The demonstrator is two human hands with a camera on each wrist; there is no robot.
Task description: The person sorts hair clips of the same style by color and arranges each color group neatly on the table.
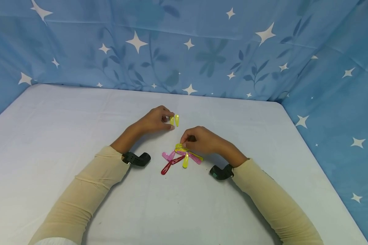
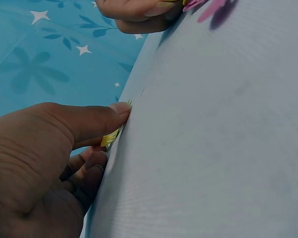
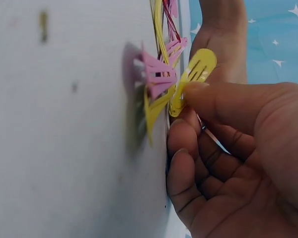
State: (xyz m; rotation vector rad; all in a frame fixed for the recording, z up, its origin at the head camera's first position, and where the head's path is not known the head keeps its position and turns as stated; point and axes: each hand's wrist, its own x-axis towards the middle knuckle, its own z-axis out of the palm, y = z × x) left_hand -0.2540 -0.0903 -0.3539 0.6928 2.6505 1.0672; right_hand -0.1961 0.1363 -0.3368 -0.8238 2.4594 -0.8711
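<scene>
Two yellow snap hair clips lie side by side at the middle of the table. My left hand (image 1: pixel 154 120) pinches the left yellow hair clip (image 1: pixel 172 121) by its ends, between thumb and fingers. The other yellow clip (image 1: pixel 177 120) lies just right of it. Nearer to me, my right hand (image 1: pixel 202 140) is over a small pile of clips. Its thumb and forefinger pinch another yellow hair clip (image 3: pixel 202 62), which sticks up past the thumb in the right wrist view. Pink clips (image 1: pixel 197 159), dark red clips (image 1: pixel 166 168) and a yellow clip (image 1: pixel 185 161) spread below that hand.
A white cloth covers the table (image 1: pixel 159 207). A blue curtain (image 1: pixel 171 61) with white stars hangs along its back and right sides. Black wrist cameras sit at the left wrist (image 1: pixel 138 159) and the right wrist (image 1: pixel 221 172), close above the cloth.
</scene>
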